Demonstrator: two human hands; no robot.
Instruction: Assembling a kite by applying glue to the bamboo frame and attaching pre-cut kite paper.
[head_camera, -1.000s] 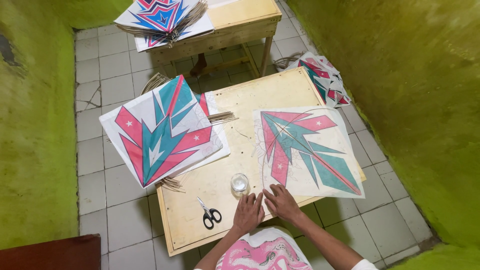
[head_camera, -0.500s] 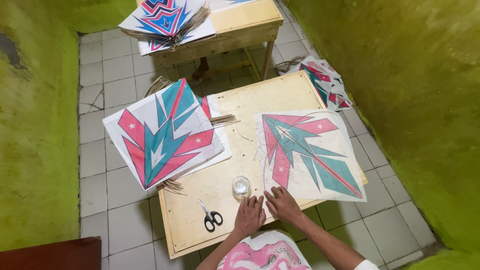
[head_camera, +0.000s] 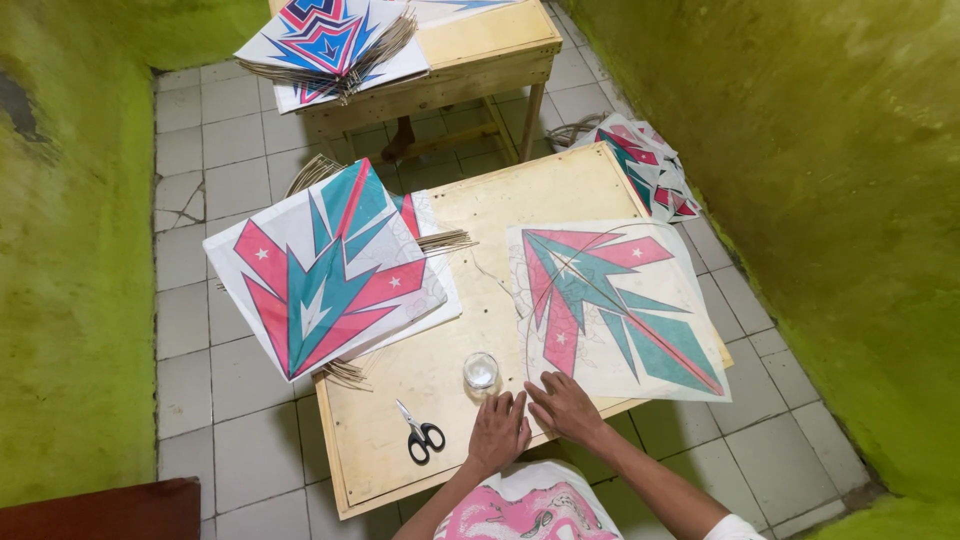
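- While both hands rest flat near the table's six o'clock edge, the left hand (head_camera: 497, 432) lies palm down on the bare wood, fingers loosely together and holding nothing; it seems to be there for support.
- Just beside it at three o'clock, the right hand (head_camera: 566, 407) spreads its fingers over the lower left corner of the kite sheet (head_camera: 615, 308), pressing the paper down rather than pinching it, probably so that it lies smooth against the board.
- That kite sheet, white with teal and pink shapes, lies flat on the right half of the wooden table (head_camera: 470, 225), its far corner hanging past the table's four o'clock edge; a thin bent stick arcs across it.
- At twelve o'clock from the left hand, close by, stands a small glass jar (head_camera: 481, 371), set within easy reach of both hands.
- Black-handled scissors (head_camera: 421, 433) lie at nine o'clock from the left hand, closed and untouched.
- A stack of finished kites (head_camera: 325, 270) overhangs the table's ten o'clock corner, away from the working space.
- Further kites sit on a second table (head_camera: 480, 45) at twelve o'clock, and a few lean by the green wall (head_camera: 800, 180) at two o'clock.
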